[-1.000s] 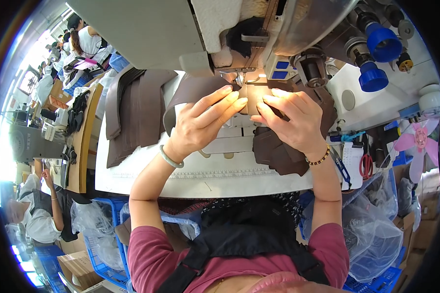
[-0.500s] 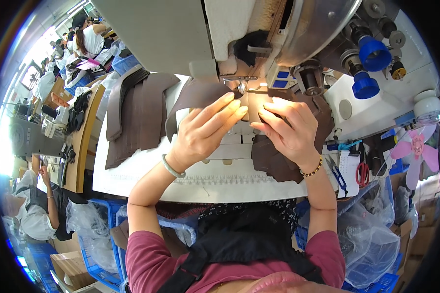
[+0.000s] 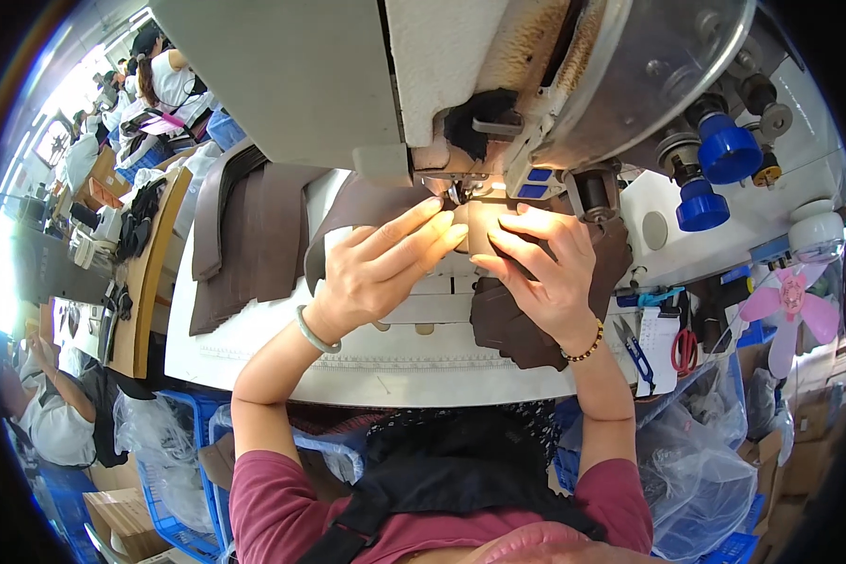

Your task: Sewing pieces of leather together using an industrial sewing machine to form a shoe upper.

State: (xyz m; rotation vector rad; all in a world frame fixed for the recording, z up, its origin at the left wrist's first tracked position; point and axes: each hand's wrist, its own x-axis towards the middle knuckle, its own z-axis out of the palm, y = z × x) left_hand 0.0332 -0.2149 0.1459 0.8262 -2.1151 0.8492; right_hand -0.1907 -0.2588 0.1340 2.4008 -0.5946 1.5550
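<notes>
Beneath the lit head of a sewing machine (image 3: 459,193), both hands work on a brown leather-like panel (image 3: 371,199). My left hand (image 3: 371,271) presses its fingers together on the panel just left of the presser foot; its thumb is mostly hidden. Right of the needle, my right hand (image 3: 545,268) pinches a lit, paler flap (image 3: 480,227) of brown material between thumb and fingers. Whether this flap joins the panel is hard to see. Under and beside the right hand lies a loose heap of brown pieces (image 3: 509,329).
Stacked brown panels (image 3: 258,244) lie at the left of the white sewing table (image 3: 395,371). Blue-handled snips (image 3: 637,357), red-handled scissors (image 3: 684,351) and a pink fan (image 3: 791,299) are at the right. Blue thread-stand parts (image 3: 728,150) stand behind. Other people (image 3: 167,80) work at far left.
The whole view has shifted slightly as my head moved. Both hands stay at the needle with nearly the same hold, and the pale flap shows a little more between them.
</notes>
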